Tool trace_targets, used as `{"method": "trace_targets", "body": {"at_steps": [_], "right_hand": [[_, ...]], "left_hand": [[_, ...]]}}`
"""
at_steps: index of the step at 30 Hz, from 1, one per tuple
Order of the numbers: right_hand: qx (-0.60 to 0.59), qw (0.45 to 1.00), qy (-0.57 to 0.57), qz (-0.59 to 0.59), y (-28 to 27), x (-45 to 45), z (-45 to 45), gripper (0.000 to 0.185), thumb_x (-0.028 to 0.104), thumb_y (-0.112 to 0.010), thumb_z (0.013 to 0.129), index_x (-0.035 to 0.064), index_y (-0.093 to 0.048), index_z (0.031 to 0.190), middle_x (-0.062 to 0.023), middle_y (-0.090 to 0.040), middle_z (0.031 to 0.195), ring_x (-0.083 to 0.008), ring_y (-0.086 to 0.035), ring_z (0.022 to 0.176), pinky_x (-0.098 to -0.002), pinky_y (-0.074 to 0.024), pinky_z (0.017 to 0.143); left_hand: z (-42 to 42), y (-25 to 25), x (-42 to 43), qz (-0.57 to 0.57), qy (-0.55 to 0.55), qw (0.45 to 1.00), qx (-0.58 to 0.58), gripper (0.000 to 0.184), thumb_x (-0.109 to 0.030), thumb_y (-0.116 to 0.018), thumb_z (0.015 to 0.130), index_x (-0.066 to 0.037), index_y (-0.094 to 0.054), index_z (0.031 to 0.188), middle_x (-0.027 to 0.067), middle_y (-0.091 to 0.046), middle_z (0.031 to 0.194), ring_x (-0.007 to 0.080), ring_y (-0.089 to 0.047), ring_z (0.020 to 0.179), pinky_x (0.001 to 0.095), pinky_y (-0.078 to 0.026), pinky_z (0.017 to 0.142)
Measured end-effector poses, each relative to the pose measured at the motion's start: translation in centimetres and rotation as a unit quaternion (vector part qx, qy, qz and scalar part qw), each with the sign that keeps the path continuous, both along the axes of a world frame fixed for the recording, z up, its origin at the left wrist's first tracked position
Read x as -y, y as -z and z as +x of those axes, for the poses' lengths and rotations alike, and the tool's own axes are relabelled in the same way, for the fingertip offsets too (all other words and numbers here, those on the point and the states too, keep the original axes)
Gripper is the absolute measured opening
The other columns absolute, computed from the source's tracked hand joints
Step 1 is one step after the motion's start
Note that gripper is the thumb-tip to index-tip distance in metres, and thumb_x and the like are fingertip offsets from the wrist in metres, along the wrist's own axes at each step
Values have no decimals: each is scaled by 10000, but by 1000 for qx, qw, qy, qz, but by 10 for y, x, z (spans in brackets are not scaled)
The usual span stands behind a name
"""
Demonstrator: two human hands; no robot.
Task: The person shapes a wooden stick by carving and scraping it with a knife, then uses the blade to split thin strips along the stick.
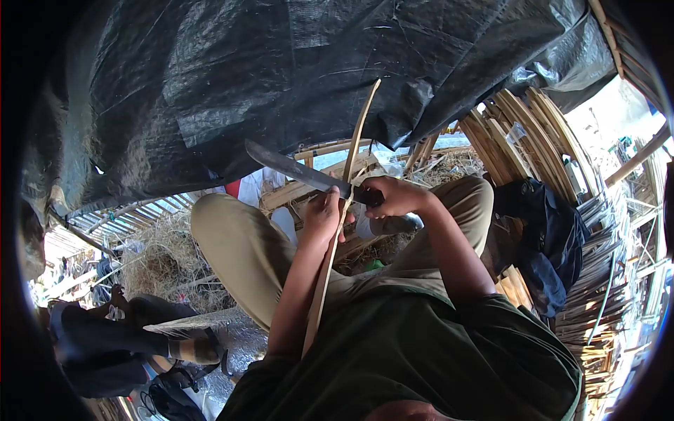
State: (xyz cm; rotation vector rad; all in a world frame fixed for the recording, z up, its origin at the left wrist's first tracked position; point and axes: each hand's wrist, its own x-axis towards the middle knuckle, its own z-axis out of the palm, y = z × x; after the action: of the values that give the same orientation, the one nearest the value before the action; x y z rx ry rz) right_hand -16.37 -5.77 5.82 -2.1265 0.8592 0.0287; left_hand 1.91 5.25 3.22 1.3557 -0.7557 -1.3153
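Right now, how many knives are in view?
1: the knife, held in the right hand, reaching past the left hand, which grips the wood strip. Others may be hidden.

At twelve o'clock I see black sheeting [316,77], at two wooden slats [484,145], at three dark cloth [535,217], near nine dry straw [161,258].

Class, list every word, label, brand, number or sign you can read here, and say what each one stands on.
No text can be read in this view.
Machete: no lettering visible on the blade.
Wooden strip: no writing visible.
Black tarpaulin: creases and glare, nothing legible.
Dark green shirt: no lettering visible.
Red-and-white material: too small to tell whether it carries print.
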Motion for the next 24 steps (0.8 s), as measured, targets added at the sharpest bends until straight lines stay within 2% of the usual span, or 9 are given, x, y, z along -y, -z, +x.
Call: {"method": "trace_targets", "body": {"at_steps": [2, 5, 6, 9, 12, 15, 16, 20, 24], "right_hand": [[40, 989, 17, -141, 10, -8, 4, 381, 168, -726, 749, -14, -615, 1065, -181, -683, 902, -309, -669, 859, -398, -507, 762], [59, 989, 47, -123, 9, -12, 4, 374, 214, -729, 763, -21, -632, 1036, -185, -680, 900, -287, -666, 864, -388, -499, 771], [104, 987, 62, -104, 16, -13, 2, 349, 245, -695, 806, -29, -644, 1015, -180, -674, 875, -263, -659, 841, -379, -492, 755], [116, 989, 96, -11, 5, -23, 7, 349, 262, -639, 860, -38, -634, 1039, -166, -666, 841, -246, -644, 824, -384, -480, 743], [161, 981, 97, -42, 15, -30, 4, 332, 277, -557, 927, -44, -635, 958, -130, -639, 759, -201, -613, 709, -346, -468, 638], [261, 929, 140, 220, 33, -26, -8, 363, 299, -505, 964, -17, -620, 829, -77, -589, 692, -131, -555, 589, -292, -414, 522], [295, 905, 163, 262, 31, -29, -7, 480, 382, -447, 1021, 21, -590, 738, -25, -538, 635, -83, -490, 508, -246, -357, 461], [224, 938, 215, 155, 47, -20, -12, 619, 489, -507, 1011, 23, -596, 614, -22, -516, 521, -99, -509, 491, -284, -375, 467], [292, 894, 235, 247, 82, -6, -23, 592, 478, -549, 995, 24, -609, 619, -25, -536, 524, -94, -506, 472, -279, -384, 463]], "left_hand": [[-2, -1, 1, -8, -17, 1000, -11, 454, -380, -461, 1039, -87, -502, 1383, 68, -613, 743, 122, -580, 467, 254, -414, 303], [1, 7, 4, 2, 2, 997, -72, 376, -337, -481, 1016, -39, -554, 1234, 69, -630, 794, 143, -634, 542, 263, -438, 308], [4, 11, 5, 11, 14, 995, -98, 348, -316, -493, 1005, -21, -573, 1171, 65, -636, 820, 152, -661, 581, 267, -449, 311], [3, 22, 5, -3, 40, 986, -164, 361, -274, -446, 944, -38, -565, 1189, 165, -648, 747, 154, -520, 394, 261, -405, 308], [2, 25, 3, -19, 83, 977, -197, 426, -285, -375, 918, -9, -559, 1184, 169, -653, 766, 154, -484, 375, 268, -396, 321], [-5, 22, 2, 13, 82, 978, -189, 471, -353, -321, 976, -3, -556, 1184, 151, -640, 754, 136, -471, 372, 266, -387, 330], [-7, 21, 3, 32, 81, 975, -205, 474, -370, -317, 987, -6, -558, 1172, 144, -634, 748, 131, -468, 372, 264, -385, 329], [-19, 17, 12, 80, 99, 975, -184, 382, -329, -360, 1016, -26, -591, 1041, 98, -620, 705, 112, -452, 367, 260, -365, 325], [-32, 34, 26, 131, 122, 952, -248, 318, -265, -389, 1014, -24, -594, 989, 77, -603, 671, 98, -429, 347, 258, -348, 318]]}}
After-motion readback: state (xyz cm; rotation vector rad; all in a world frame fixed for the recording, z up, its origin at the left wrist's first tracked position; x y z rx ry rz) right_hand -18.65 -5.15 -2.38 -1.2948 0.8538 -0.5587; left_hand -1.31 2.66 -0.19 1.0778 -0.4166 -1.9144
